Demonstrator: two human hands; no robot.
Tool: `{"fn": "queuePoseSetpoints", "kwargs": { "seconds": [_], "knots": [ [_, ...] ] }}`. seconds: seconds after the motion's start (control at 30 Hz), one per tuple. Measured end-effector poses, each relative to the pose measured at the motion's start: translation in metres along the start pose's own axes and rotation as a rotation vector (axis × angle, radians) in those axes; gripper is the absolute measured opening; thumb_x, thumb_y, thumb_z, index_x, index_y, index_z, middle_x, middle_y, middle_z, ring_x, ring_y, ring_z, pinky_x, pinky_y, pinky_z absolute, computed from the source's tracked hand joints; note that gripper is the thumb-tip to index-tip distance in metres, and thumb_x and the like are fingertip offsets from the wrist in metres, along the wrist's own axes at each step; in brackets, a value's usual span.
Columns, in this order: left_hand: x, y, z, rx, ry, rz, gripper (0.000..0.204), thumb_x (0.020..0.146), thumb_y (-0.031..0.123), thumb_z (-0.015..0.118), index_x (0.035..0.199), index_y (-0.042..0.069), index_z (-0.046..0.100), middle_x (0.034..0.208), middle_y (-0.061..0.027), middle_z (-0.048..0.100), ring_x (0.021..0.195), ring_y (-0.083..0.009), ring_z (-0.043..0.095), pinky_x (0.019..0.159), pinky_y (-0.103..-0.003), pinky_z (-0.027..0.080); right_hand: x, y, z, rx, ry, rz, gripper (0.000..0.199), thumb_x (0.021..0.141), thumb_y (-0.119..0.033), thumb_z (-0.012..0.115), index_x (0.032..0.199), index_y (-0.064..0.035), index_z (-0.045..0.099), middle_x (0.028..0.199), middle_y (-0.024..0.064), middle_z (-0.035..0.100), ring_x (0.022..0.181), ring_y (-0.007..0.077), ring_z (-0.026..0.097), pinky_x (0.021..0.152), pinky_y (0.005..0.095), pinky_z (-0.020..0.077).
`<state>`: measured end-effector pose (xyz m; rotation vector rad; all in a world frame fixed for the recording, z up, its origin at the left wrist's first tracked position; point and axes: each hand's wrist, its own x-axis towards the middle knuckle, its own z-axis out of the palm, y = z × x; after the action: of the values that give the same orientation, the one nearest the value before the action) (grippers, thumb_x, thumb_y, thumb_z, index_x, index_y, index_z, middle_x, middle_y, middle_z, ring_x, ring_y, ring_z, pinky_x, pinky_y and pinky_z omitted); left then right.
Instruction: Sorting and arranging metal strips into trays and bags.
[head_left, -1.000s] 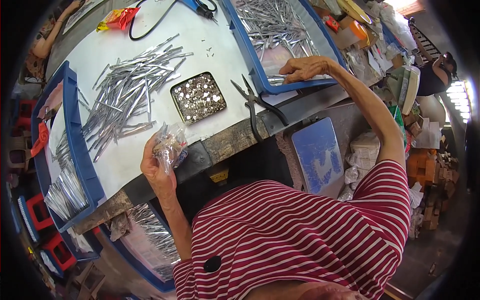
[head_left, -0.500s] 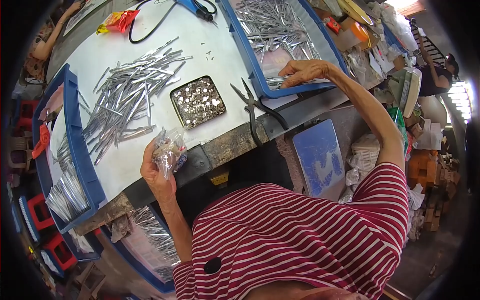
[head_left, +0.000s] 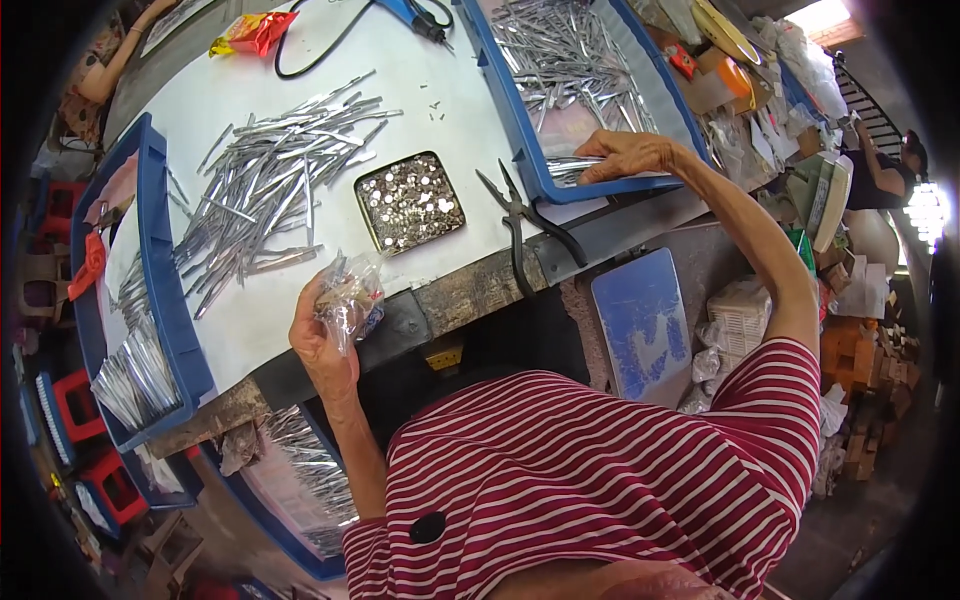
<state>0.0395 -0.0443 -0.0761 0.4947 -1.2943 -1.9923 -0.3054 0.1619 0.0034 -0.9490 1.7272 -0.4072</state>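
My left hand (head_left: 325, 345), at the near table edge, is closed around a crumpled clear plastic bag (head_left: 352, 300); what lies inside the bag is hard to make out. My right hand (head_left: 632, 155) reaches into the near end of a blue tray (head_left: 520, 130) on the right. Its fingers are curled down on a small bundle of thin silvery metal strips (head_left: 566, 166), and the fingertips are partly hidden. More strips (head_left: 575, 60) fill the tray's far part. Between my hands sit a square tin (head_left: 410, 202) of small shiny round pieces and black-handled pliers (head_left: 522, 215).
A loose heap of strips (head_left: 270, 180) covers the table's left side. Beyond it are a red-yellow packet (head_left: 255, 34) and a blue corded tool (head_left: 412, 18). Another blue tray (head_left: 165, 260) stands far left. Below the edge is a blue stool top (head_left: 640, 325). Other people are at both sides.
The whole view has shifted slightly. My right hand has moved only a little within the tray's near end, and my left hand still holds the plastic bag.
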Motion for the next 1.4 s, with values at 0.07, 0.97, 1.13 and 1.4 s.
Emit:
{"fn": "queuePoseSetpoints", "kwargs": {
  "seconds": [0.07, 0.97, 1.13, 1.4],
  "knots": [
    [0.0, 0.0, -0.001, -0.011, -0.006, -0.01, 0.045, 0.07, 0.001, 0.059, 0.111, -0.007, 0.042, 0.105, -0.0151, 0.051, 0.091, -0.0203, 0.054, 0.075, -0.03, 0.047, 0.002, 0.003, 0.003, -0.027, 0.035, -0.063, 0.035, 0.073, -0.038, 0.059, 0.073, -0.0033, 0.054, 0.054, -0.005, 0.039, 0.05, 0.0048, 0.034, 0.044, 0.0227, 0.0253],
    [0.0, 0.02, 0.008, 0.0, -0.115, 0.027, 0.038, 0.076, 0.016, 0.059, 0.108, -0.001, 0.049, 0.094, -0.0057, 0.054, 0.086, -0.011, 0.05, 0.076, -0.022, 0.04, 0.128, -0.166, -0.009, -0.23, 0.29, -0.549, 0.042, 0.078, -0.039, 0.05, 0.089, 0.0016, 0.054, 0.083, 0.0068, 0.047, 0.07, 0.013, 0.044, 0.059, 0.0244, 0.0374],
    [0.003, 0.008, 0.003, 0.073, -0.111, 0.031, 0.038, 0.075, 0.017, 0.058, 0.107, -0.002, 0.05, 0.098, -0.0072, 0.053, 0.09, -0.0129, 0.049, 0.079, -0.024, 0.037, 0.24, -0.221, 0.06, -0.888, 0.283, -0.638, 0.034, 0.081, -0.033, 0.044, 0.078, -0.0005, 0.053, 0.075, 0.0153, 0.05, 0.068, 0.0273, 0.05, 0.061, 0.0364, 0.0402],
    [0.002, -0.002, 0.001, 0.046, 0.002, 0.014, 0.045, 0.07, 0.008, 0.061, 0.109, -0.006, 0.045, 0.088, -0.0104, 0.057, 0.077, -0.0171, 0.058, 0.072, -0.031, 0.048, 0.232, -0.23, 0.082, -0.901, 0.498, -0.754, 0.03, 0.074, -0.028, 0.051, 0.081, 0.0005, 0.056, 0.088, 0.0184, 0.052, 0.078, 0.0324, 0.055, 0.067, 0.0395, 0.0446]
  ]
}}
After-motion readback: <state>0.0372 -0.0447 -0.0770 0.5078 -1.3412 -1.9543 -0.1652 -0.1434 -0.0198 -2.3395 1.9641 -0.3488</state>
